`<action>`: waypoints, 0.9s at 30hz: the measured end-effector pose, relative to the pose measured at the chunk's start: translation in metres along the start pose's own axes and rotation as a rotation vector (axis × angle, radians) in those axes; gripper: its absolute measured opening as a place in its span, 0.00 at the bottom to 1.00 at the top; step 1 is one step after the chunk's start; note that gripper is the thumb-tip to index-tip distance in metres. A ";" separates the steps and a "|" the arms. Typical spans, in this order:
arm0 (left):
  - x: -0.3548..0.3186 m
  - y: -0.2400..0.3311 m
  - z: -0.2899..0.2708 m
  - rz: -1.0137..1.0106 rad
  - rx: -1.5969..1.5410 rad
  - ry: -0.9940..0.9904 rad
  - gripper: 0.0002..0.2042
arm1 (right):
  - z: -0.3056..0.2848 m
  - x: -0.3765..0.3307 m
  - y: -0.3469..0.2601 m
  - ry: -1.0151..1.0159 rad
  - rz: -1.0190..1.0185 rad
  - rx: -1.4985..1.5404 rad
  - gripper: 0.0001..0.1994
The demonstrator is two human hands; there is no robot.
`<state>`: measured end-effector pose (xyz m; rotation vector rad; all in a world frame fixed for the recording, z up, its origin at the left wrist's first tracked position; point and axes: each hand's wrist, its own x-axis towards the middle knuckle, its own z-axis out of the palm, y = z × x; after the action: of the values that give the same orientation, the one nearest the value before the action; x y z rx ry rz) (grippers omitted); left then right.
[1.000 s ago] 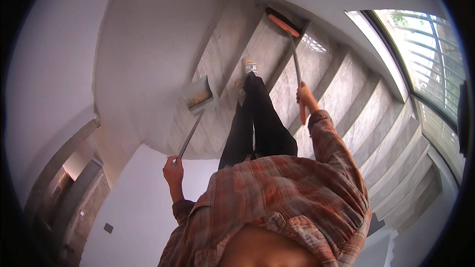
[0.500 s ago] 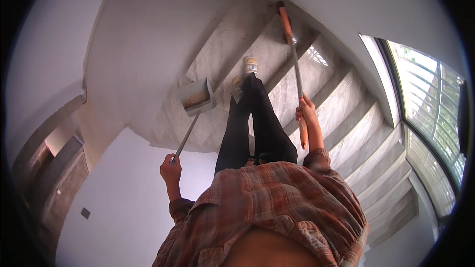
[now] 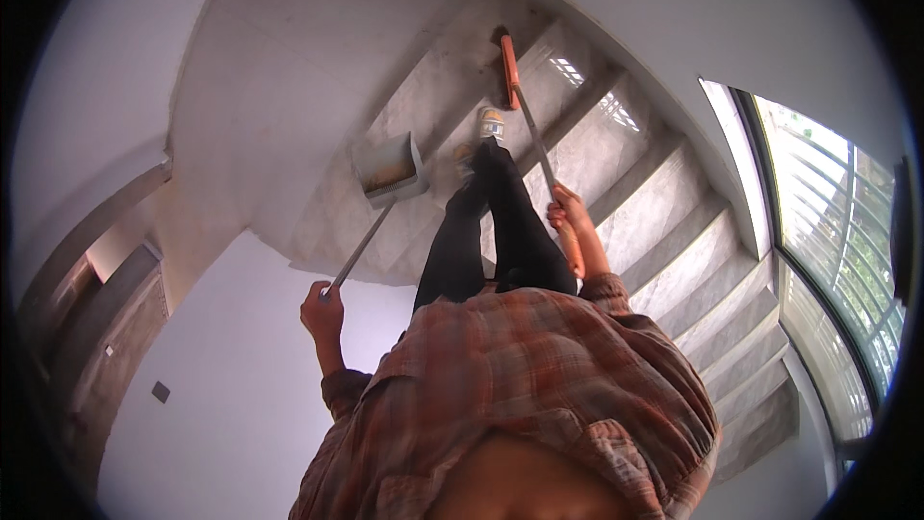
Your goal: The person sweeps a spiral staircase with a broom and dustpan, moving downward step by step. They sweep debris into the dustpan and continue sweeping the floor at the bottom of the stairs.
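Staircase (image 3: 664, 236) of grey, veined steps runs across centre and right, bounded by pale walls (image 3: 221, 376); barred window (image 3: 828, 193) at far right, gridded light patches on the steps. Person in plaid shirt (image 3: 520, 356) and black trousers (image 3: 510, 221). Broom (image 3: 535, 133): long shaft slanting up to an orange, dark-bristled head on the steps, just beyond the front shoe (image 3: 492, 124); bristle contact unclear. Dustpan (image 3: 390, 149), grey, left of the legs, brownish patch inside; contact with the step cannot be told. Right hand (image 3: 568, 208): grip closed around the broom's shaft, above its orange end. Left hand (image 3: 321, 310): grip closed on the tip of the dustpan's handle.
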<state>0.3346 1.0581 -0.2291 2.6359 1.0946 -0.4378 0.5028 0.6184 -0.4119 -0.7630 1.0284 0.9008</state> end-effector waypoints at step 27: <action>0.311 -0.034 -0.019 0.477 0.092 0.065 0.06 | 0.061 0.001 0.131 0.407 -0.347 0.043 0.24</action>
<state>0.5228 1.2877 -0.3300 2.8820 0.4368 -0.3068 0.4093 0.7283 -0.4068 -1.0772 1.2162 0.4309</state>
